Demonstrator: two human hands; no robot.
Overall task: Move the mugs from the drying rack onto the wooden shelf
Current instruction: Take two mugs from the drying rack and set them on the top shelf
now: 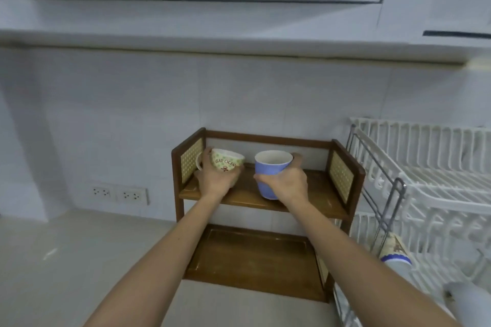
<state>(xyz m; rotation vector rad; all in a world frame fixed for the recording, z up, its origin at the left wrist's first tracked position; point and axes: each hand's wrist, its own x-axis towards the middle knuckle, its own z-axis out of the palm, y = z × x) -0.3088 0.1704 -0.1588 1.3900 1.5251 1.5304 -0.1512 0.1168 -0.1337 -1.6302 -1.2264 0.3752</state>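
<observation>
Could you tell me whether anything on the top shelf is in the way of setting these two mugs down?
Nothing visible is. The left hand holds the green-patterned mug and the right hand the blue mug over the wooden shelf, whose top board looks otherwise bare.

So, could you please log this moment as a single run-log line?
left hand: holds patterned mug | right hand: holds blue mug | both at wooden shelf top tier | drying rack: more mugs remain

I see two bare forearms, no sleeves showing anywhere up to the bottom edge of my view. Behind each grip the wrist is plain: no watch, band or bracelet. The left grip (216, 180) and the right grip (288, 184) are ungloved, and I see no rings on the fingers (261, 176).
</observation>
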